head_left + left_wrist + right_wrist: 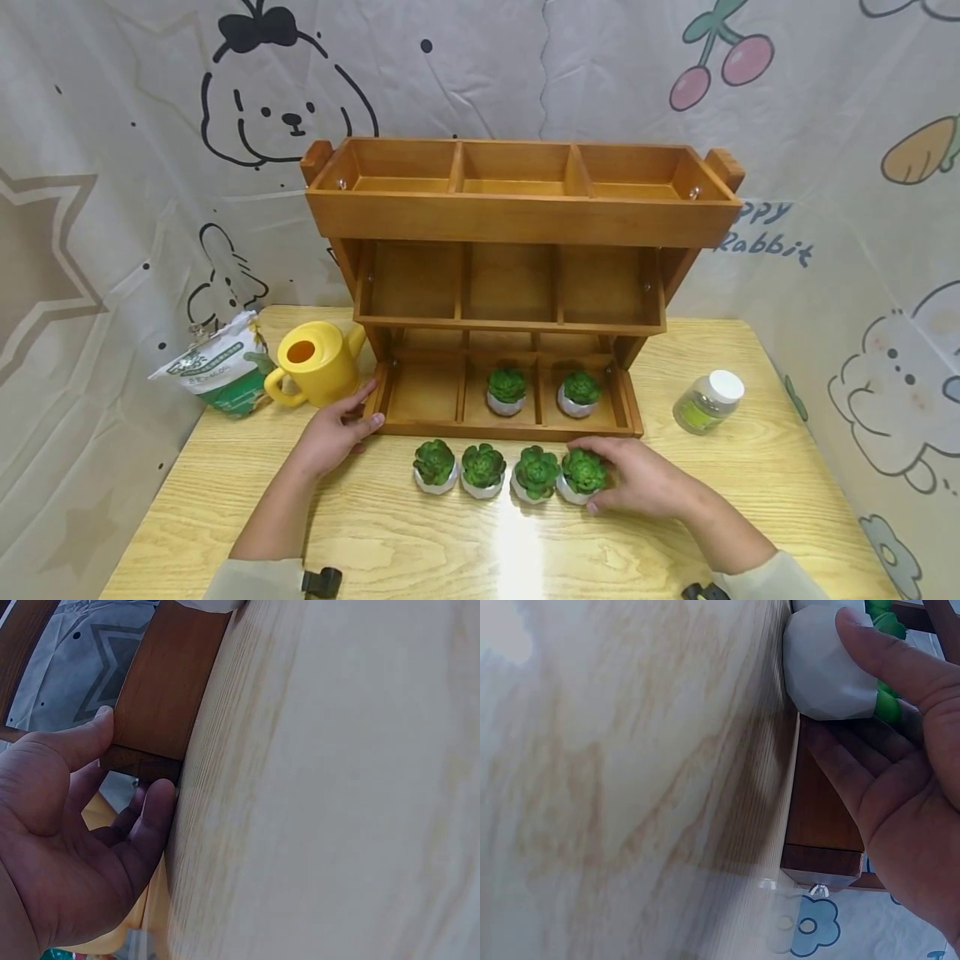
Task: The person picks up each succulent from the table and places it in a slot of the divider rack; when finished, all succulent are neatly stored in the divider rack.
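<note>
A brown three-tier wooden shelf (pixel 525 218) stands on the table. My left hand (pixel 339 433) holds its lower left front corner, thumb on the front board (pixel 161 690) and the other fingers at the side. My right hand (pixel 643 477) grips the rightmost potted succulent (pixel 583 472) of the front row, its thumb against the white faceted pot (pixel 826 664). Beside it in that row are another succulent (pixel 536 472) and two more to the left, one of them the leftmost succulent (pixel 435 463). The bottom tier holds one succulent (pixel 506 390) in the middle compartment and another (pixel 578 392) in the right one.
A yellow watering can (pixel 318 362) stands left of the shelf, with a green and white bag (pixel 225 367) beyond it. To the right is a clear jar (pixel 705 404) with a white lid. A printed curtain (pixel 480 75) hangs behind the table.
</note>
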Demonstrator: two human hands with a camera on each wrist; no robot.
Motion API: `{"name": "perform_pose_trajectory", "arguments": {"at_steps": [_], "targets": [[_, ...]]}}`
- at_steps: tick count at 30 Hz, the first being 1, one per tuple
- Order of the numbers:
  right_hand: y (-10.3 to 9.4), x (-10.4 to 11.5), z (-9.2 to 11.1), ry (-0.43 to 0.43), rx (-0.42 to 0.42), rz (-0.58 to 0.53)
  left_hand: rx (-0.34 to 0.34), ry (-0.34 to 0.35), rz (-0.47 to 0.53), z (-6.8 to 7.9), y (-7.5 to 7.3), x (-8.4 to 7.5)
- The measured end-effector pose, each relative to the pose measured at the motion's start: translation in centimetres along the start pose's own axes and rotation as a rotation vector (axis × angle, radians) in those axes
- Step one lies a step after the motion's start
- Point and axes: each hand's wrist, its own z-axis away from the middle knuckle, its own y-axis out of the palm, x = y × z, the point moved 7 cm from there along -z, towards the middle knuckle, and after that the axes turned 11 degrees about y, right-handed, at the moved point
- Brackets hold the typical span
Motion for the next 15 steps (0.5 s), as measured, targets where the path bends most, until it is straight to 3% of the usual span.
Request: {"name": "perform_pose_trajectory", "arguments": {"at_steps": [15], "targets": [[-0.09,-0.02,0.06,0.01,-0.005,-0.016,-0.007,0.009,0.005,0.08,-0.02,-0.19]]}}
